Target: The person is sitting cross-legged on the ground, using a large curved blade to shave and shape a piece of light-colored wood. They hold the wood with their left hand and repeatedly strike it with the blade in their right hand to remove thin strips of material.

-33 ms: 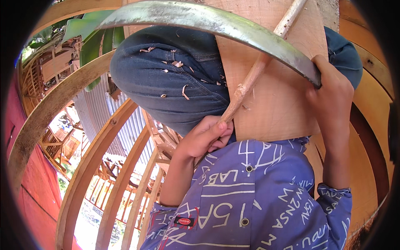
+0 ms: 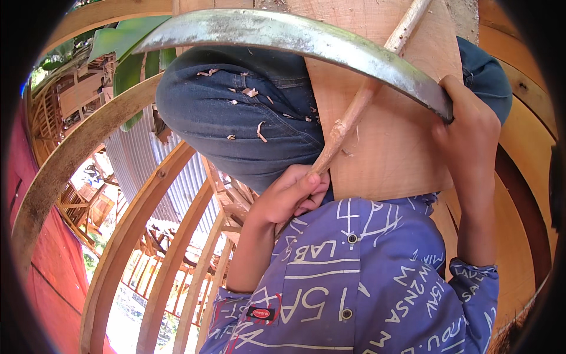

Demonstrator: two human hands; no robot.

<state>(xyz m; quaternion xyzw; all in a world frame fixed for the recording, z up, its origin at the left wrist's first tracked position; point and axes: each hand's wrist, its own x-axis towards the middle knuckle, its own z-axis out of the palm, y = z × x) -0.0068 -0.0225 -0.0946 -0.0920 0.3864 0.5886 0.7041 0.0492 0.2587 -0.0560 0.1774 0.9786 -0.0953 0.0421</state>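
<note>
My left hand [image 2: 295,192] is closed around the near end of a peeled wooden stick [image 2: 341,133]. The stick slants away to the upper right over a wide wooden plank [image 2: 389,159]. At the right, my right hand [image 2: 469,121] grips one end of a long curved machete [image 2: 283,34]; the handle is hidden in the fist. Its blade arches leftward above my lap and crosses over the stick, hiding a short part of it. Whether the edge touches the wood I cannot tell.
Wood shavings [image 2: 261,131] lie on my dark jeans [image 2: 230,118]. Curved wooden ribs [image 2: 132,236] rise on the left, and orange-brown boards [image 2: 522,236] curve along the right. Beyond the ribs are corrugated metal sheeting [image 2: 135,165], green leaves [image 2: 130,76] and a red surface [image 2: 53,259].
The machete blade has tilted slightly, its far left part coming down a little toward me. Both hands and the stick stay almost in place.
</note>
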